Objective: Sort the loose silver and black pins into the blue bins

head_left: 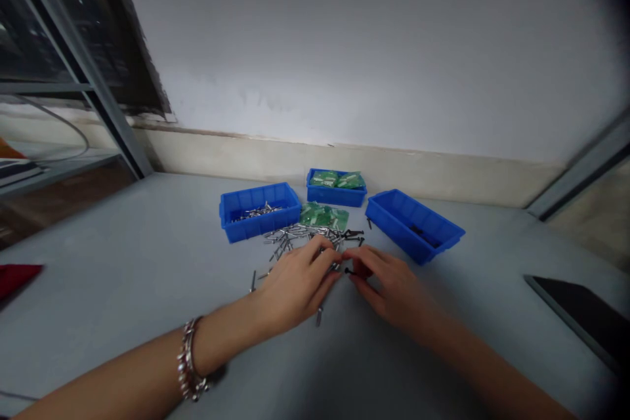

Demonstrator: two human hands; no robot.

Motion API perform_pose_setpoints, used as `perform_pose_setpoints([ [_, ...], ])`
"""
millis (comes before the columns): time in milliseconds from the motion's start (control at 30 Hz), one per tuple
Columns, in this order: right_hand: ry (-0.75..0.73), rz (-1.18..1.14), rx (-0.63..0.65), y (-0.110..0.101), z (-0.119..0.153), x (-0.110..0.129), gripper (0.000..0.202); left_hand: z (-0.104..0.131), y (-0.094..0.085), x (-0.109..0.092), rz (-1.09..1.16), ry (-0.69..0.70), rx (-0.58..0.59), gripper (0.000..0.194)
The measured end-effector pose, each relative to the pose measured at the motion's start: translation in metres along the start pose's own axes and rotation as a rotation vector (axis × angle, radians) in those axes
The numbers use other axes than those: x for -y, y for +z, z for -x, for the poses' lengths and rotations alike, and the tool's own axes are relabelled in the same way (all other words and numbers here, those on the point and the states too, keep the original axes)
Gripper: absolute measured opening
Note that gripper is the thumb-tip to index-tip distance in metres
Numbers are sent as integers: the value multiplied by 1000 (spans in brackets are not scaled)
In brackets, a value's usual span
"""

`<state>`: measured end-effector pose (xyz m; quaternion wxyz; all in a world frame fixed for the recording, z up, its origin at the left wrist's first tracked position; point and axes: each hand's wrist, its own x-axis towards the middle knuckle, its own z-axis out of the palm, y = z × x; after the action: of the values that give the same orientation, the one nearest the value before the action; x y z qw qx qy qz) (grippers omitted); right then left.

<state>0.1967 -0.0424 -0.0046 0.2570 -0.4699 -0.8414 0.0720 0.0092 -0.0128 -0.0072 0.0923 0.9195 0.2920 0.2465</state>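
Observation:
My left hand [300, 279] reaches into the near side of a loose pile of silver screws [285, 236]. Its fingers are curled together; a bit of silver shows by the fingertips, but what they hold is hidden. Close beside it, my right hand [388, 282] pinches a black screw [348, 271] between thumb and fingers. More black screws [353, 233] lie at the pile's right edge. Single silver screws lie apart, one silver screw [319, 316] below my left hand and another silver screw [252, 281] to its left.
Silver screws partly fill the left blue bin [236, 231]; black screws lie in the right blue bin [388, 222]. Green packets fill the back blue bin [335, 195], with another green packet [325, 215] before it. A dark flat device [581, 312] lies far right, red cloth [17, 279] far left.

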Motion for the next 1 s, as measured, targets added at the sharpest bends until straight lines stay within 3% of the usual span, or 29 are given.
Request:
perform_pose_setpoints([
  [667,-53,-55,-129,4,3,2,32,0,1,1,-77,10,51,18],
  [1000,-64,-54,-106,2,2,5,28,0,0,-2,-74,12,76,19],
])
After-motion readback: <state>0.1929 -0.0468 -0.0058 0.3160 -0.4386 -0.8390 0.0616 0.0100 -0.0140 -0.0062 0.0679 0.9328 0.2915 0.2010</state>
